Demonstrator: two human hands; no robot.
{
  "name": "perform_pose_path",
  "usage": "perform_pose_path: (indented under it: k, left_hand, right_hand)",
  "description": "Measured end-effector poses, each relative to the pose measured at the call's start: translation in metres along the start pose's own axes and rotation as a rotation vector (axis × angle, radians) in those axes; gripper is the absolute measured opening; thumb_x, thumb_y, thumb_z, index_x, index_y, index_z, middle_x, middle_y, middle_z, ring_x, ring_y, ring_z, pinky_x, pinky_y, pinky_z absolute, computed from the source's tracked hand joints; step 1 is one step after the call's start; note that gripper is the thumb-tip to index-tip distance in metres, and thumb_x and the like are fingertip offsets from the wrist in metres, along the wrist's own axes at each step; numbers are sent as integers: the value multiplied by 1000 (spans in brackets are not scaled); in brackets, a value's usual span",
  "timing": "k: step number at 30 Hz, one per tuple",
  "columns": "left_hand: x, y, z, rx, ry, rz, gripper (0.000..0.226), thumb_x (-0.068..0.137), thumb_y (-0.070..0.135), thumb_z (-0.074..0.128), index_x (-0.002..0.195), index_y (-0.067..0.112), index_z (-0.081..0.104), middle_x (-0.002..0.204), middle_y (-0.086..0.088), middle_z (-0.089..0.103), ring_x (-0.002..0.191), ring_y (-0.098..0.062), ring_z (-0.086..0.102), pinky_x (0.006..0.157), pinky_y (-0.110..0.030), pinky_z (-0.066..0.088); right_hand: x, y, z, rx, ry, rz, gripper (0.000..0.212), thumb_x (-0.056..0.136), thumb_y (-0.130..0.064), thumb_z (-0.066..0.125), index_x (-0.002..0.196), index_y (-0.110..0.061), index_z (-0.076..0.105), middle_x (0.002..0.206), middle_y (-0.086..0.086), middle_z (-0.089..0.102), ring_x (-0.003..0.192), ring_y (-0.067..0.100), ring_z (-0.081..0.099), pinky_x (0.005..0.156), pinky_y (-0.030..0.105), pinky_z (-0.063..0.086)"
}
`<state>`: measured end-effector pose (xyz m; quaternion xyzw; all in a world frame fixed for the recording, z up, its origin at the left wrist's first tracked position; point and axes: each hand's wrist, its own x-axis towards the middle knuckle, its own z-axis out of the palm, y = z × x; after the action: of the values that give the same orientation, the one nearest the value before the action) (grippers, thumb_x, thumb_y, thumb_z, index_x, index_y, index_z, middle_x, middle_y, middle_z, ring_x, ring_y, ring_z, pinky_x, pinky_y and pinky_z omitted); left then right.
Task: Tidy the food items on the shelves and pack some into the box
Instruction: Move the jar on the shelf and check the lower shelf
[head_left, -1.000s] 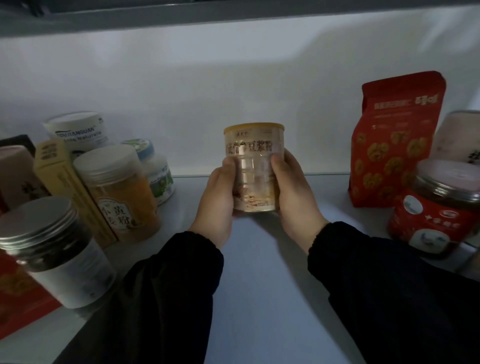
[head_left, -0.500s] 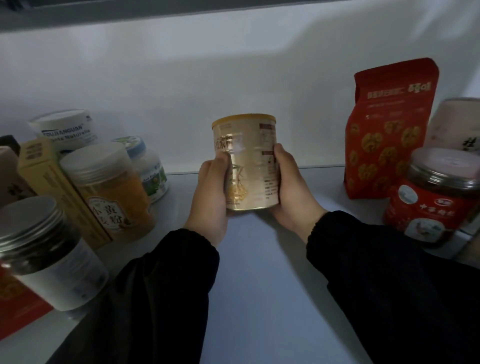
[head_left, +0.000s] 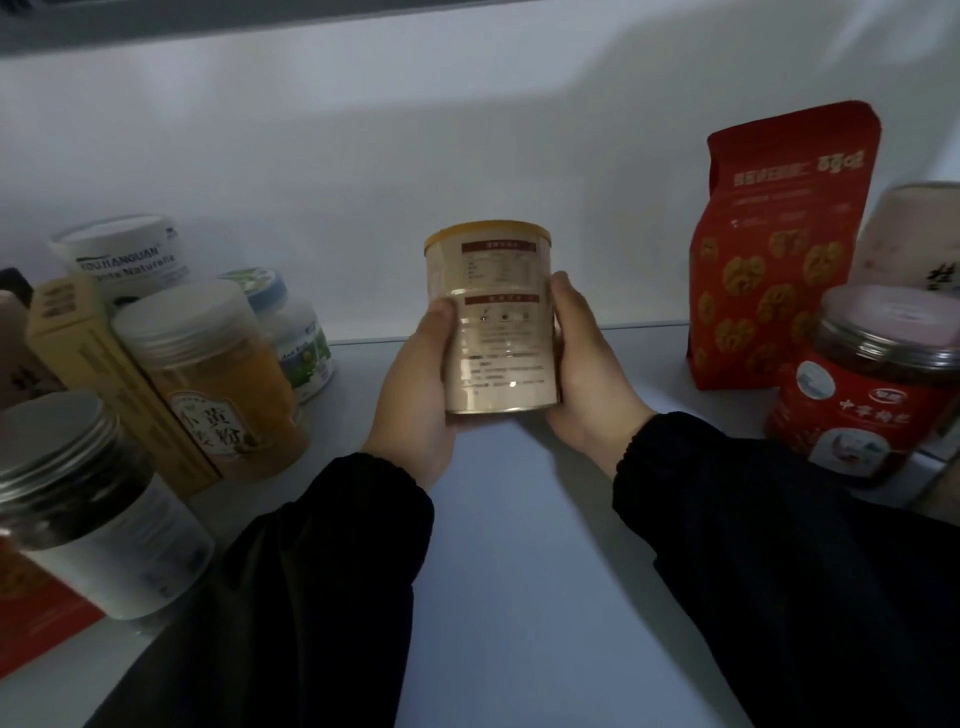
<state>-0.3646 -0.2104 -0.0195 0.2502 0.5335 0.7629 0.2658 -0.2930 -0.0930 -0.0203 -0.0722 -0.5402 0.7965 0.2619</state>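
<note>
Holding one gold-lidded can (head_left: 493, 322) upright between the left hand (head_left: 415, 410) and the right hand (head_left: 589, 400), over the middle of the shelf (head_left: 519, 571), each grip closed round one side of it. Pressing a thumb against each edge of the near face; wrapping the other fingers behind, out of sight. Turning a printed label toward the camera, too blurred for reading. Cupping the base from the left, so hard telling whether it is touching the shelf board.

Counting six containers standing left of the can:
- one white tub (head_left: 124, 254)
- one blue-lidded bottle (head_left: 298, 338)
- one clear jar of orange powder (head_left: 218, 384)
- one yellow carton (head_left: 83, 358)
- one metal-lidded jar (head_left: 88, 514)
- one pale canister (head_left: 15, 358), cut by the frame edge

Counting also one red packet (head_left: 31, 613) at the lower left corner, mostly cut off.

Counting three on the right:
- one red pouch (head_left: 779, 249), standing at the back
- one red-labelled jar (head_left: 872, 400), just in front of the pouch
- one pale tin (head_left: 914, 234), sliced by the right edge

Covering both wrists with dark sleeves.
</note>
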Motion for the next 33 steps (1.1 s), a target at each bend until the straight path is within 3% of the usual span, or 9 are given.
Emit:
perform_pose_path:
  k: [3, 9, 15, 17, 19, 22, 26, 28, 33]
  left_hand:
    - [-2, 1, 0, -44, -25, -87, 57, 107, 58, 27, 126, 24, 69, 122, -7, 76, 114, -26, 72, 95, -57, 57]
    - [0, 0, 3, 24, -15, -52, 52, 110, 52, 26, 119, 27, 71, 112, 0, 79, 104, -17, 76, 81, -40, 61]
    - [1, -2, 2, 44, 13, -65, 53, 110, 55, 27, 119, 26, 71, 111, -1, 79, 104, -18, 76, 94, -48, 57]
    - [0, -1, 2, 70, 30, -39, 56, 105, 64, 37, 130, 23, 66, 118, -3, 78, 108, -21, 75, 96, -53, 58]
    - [0, -2, 3, 97, 24, -23, 77, 84, 73, 60, 140, 20, 57, 125, -5, 75, 113, -24, 73, 94, -58, 58]
    - [-1, -3, 1, 88, 61, -4, 80, 72, 62, 75, 136, 17, 58, 121, -6, 76, 108, -26, 75, 94, -60, 58]
    - [-1, -1, 4, -10, -16, -30, 42, 101, 53, 49, 119, 24, 74, 119, -8, 77, 110, -27, 74, 95, -52, 57]
    - [1, -1, 3, -67, -36, -47, 48, 108, 51, 33, 116, 27, 74, 120, -6, 77, 111, -25, 73, 94, -49, 57]
    - [2, 1, 3, -57, -31, -96, 55, 108, 57, 27, 122, 27, 70, 121, -5, 76, 113, -26, 73, 100, -59, 54]
  right_hand:
    - [0, -2, -4, 80, -21, 41, 59, 110, -55, 24, 127, -18, 67, 123, 10, 75, 119, 25, 70, 105, 46, 53]
    - [1, 0, -1, 49, 14, 23, 60, 110, -56, 26, 134, -17, 65, 127, 11, 74, 121, 27, 69, 111, 53, 49]
    - [4, 3, -4, 8, 45, -35, 57, 111, -53, 27, 134, -16, 64, 128, 12, 73, 122, 28, 69, 111, 55, 49]
    - [4, 3, -1, -24, 47, -65, 60, 108, -57, 35, 141, -13, 59, 132, 14, 70, 124, 30, 67, 111, 57, 48]
    - [6, 5, 1, -65, 57, -78, 68, 98, -64, 48, 141, -13, 58, 132, 14, 70, 124, 32, 67, 109, 59, 49]
    - [7, 6, -1, -94, 65, -83, 64, 98, -61, 51, 139, -13, 60, 130, 15, 71, 122, 33, 68, 107, 60, 51]
    - [8, 2, -8, 55, 74, 44, 70, 105, -61, 35, 140, -5, 61, 131, 21, 69, 124, 37, 66, 113, 59, 45]
    - [9, 2, -7, 88, 48, 62, 74, 105, -62, 31, 141, -4, 60, 134, 22, 68, 127, 37, 63, 115, 57, 44]
    - [8, 5, -2, 113, 55, 53, 65, 109, -58, 26, 125, -12, 69, 122, 15, 74, 118, 30, 69, 111, 50, 49]
